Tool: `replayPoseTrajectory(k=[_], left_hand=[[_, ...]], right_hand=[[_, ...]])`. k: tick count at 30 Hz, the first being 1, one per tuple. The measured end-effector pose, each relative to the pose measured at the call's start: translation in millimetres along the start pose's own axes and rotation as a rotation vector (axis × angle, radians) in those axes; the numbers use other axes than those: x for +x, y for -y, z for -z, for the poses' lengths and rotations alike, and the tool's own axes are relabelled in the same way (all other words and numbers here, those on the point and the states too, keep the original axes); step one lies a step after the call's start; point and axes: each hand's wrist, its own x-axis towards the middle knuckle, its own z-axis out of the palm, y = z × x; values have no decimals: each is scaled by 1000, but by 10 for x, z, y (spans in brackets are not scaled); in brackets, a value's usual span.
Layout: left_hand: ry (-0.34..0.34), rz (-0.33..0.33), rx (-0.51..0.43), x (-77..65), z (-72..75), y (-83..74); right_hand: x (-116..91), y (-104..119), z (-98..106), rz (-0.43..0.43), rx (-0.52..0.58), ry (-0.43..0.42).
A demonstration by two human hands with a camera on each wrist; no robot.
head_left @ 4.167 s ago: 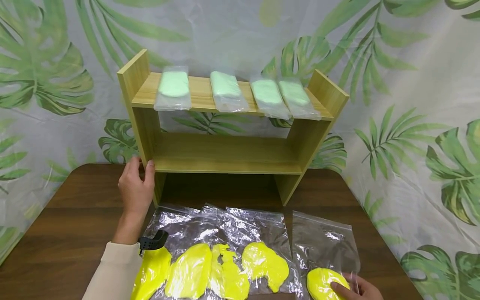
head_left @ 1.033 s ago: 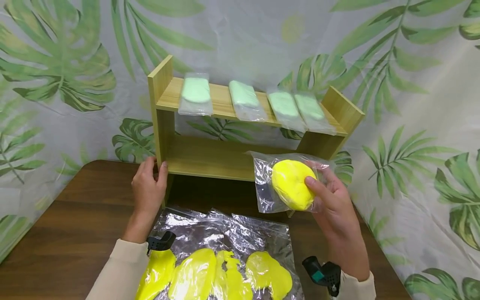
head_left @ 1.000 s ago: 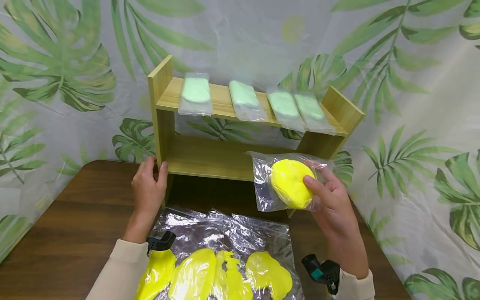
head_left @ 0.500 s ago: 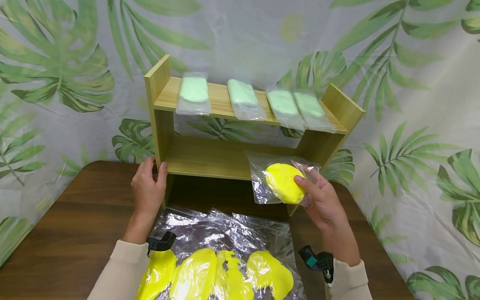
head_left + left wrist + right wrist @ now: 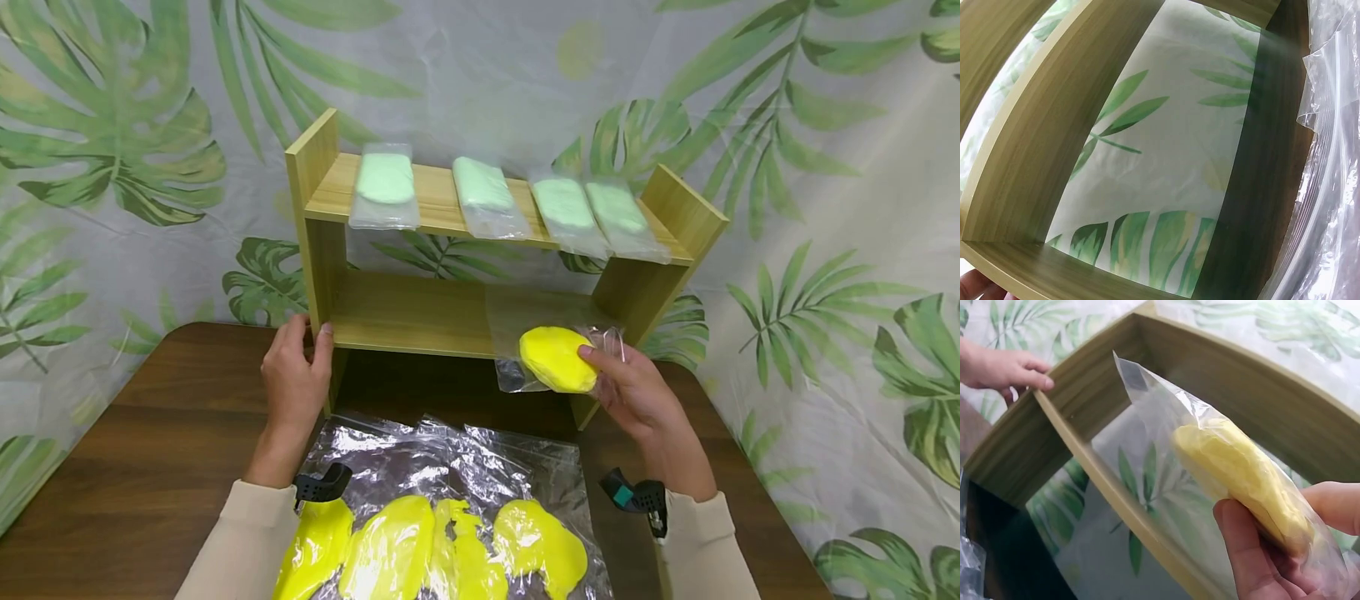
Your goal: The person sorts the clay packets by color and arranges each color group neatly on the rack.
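Note:
My right hand (image 5: 636, 383) pinches a clear plastic bag with a flat yellow lump of what looks like clay (image 5: 557, 358) in it. The bag is in front of the right half of the wooden shelf's middle board (image 5: 420, 312). In the right wrist view the yellow lump (image 5: 1241, 478) is tilted, with the thumb on one face and fingers on the other. My left hand (image 5: 292, 375) holds the left side panel (image 5: 315, 258) of the shelf, thumb in front. In the left wrist view only fingertips (image 5: 979, 287) show at the panel's edge.
Several bags of pale green clay-like stuff (image 5: 385, 179) lie on the top board, overhanging its front edge. Several overlapping clear bags with flattened yellow lumps (image 5: 388, 546) lie on the brown table (image 5: 150, 467) before the shelf. A leaf-patterned cloth (image 5: 487, 67) hangs behind.
My right hand has lifted the yellow bag off the table's right side up to the shelf. Over the last second it has moved slightly left, and the bag has tipped flatter. My left hand stays put.

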Motion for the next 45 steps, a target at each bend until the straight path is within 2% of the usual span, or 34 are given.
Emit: replayPoseTrajectory(k=[8,13,20,27,34,39,45], left_hand=[[2,0,1,2,0,-3],[8,5,1,0,1,-1],[15,11,3,-5,5,-3],[18,14,1,-3,9,-11],[22,20,1,-3,9,-14],[21,16,1,-11,13,-14],[21,9,1,-8,15,-21]], right_hand=[[195,56,49,-84,-87,-6],[300,101,61,-133,-188,-59],[423,151,78,-145,-352,-151],[477,227,32,-99,-544,-230],[508,279,-3,-66,-653,-302],[526,287,-5,-42,-843,-393],[535,248,-6,59,-1045,-458]])
